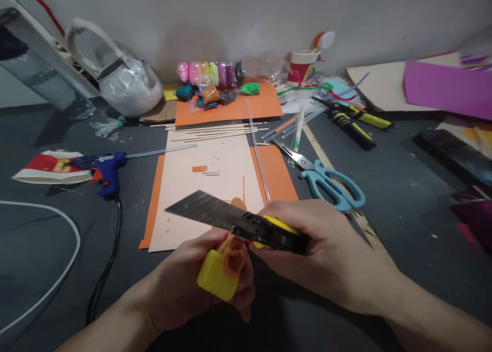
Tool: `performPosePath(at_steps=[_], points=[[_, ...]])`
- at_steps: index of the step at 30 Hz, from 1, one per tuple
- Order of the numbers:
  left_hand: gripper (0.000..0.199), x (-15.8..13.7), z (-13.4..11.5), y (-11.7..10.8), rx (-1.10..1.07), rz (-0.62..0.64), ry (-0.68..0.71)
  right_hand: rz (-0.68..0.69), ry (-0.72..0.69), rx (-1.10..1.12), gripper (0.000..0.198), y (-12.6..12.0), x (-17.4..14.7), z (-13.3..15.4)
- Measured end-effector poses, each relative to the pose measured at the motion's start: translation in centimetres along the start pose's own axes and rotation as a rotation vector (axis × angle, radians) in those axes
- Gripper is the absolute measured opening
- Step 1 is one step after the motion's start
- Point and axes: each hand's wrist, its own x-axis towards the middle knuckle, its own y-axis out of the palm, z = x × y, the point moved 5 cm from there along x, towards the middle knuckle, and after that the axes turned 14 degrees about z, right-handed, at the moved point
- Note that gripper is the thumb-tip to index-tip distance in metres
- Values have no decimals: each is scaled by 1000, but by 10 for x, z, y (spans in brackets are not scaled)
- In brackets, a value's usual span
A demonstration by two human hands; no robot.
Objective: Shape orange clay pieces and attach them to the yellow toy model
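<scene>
My right hand (pixel 326 244) is closed round the yellow and black handle of a utility knife (pixel 207 211). Its wide blade is extended and points left, above the paper. Below the blade, my left hand (pixel 196 285) grips a small yellow and orange craft piece (pixel 218 276), with a yellow block and an orange rolled tube side by side. The knife's blade base is over the top of this piece; whether it touches cannot be made out. My left fingers partly hide the piece. Beneath both hands lies a cream sheet (pixel 180 188) with small orange scraps and stick bits.
A blue glue gun (pixel 109 172) rests on a red and white packet at left, its black cord running forward. Blue-handled scissors (pixel 330 185) and yellow-black pliers (pixel 351 129) lie at right. Thin sticks (pixel 215 132), clay packs (pixel 209 74) and a silver teapot (pixel 128 88) are behind.
</scene>
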Motion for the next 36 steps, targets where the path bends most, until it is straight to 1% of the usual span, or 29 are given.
performPosePath(at_steps=[3,6,8,10,12,13,14,15,16,17,19,20,21,22,23,24,25,26,28,32,34,35,36], points=[[29,0,-1,0,64,-34,11,35,63,60,11,2,1,-2],[35,0,-3,-1,140,-86,1,101,147,178,10,6,1,-4],[42,-1,-4,-1,162,-99,-5,134,191,260,10,9,1,-5],[52,-2,-5,0,198,-75,-32,130,214,341,9,10,1,-7],[67,-5,-6,1,268,-46,-84,91,222,424,8,9,1,-10],[73,-6,-7,1,319,-52,-104,61,234,465,9,8,1,-12],[76,-9,-10,0,383,-87,-100,25,259,503,13,6,0,-16],[73,-12,-15,-1,464,-152,-64,-9,292,538,18,4,-1,-20],[66,-16,-21,-2,555,-241,10,-43,319,569,23,1,-2,-23],[56,-21,-29,-2,651,-352,122,-71,336,598,28,-1,-3,-25],[30,-34,-45,2,858,-561,438,-96,325,654,33,-4,-4,-27],[12,-40,-50,8,980,-615,600,-103,307,683,35,-5,-4,-26],[10,-44,-52,15,1120,-623,736,-107,289,714,36,-5,-4,-25],[30,-46,-51,22,1274,-593,829,-107,275,751,38,-5,-4,-24],[49,-46,-48,27,1433,-539,867,-102,269,792,39,-3,-3,-23],[64,-44,-44,30,1570,-483,859,-97,268,834,39,0,-3,-21],[74,-42,-41,31,1665,-449,828,-90,272,875,39,3,-3,-20],[78,-41,-39,30,1714,-444,795,-76,282,911,39,7,-2,-19],[72,-42,-37,28,1698,-463,762,-31,305,957,39,15,-2,-18],[51,-45,-41,28,1457,-495,765,66,312,934,39,22,-1,-18],[41,-44,-45,25,1261,-526,716,89,316,847,35,18,-2,-18],[32,-43,-47,22,1135,-543,660,72,315,764,35,13,-4,-18],[21,-41,-48,18,1001,-545,590,23,304,650,35,5,-5,-18]])
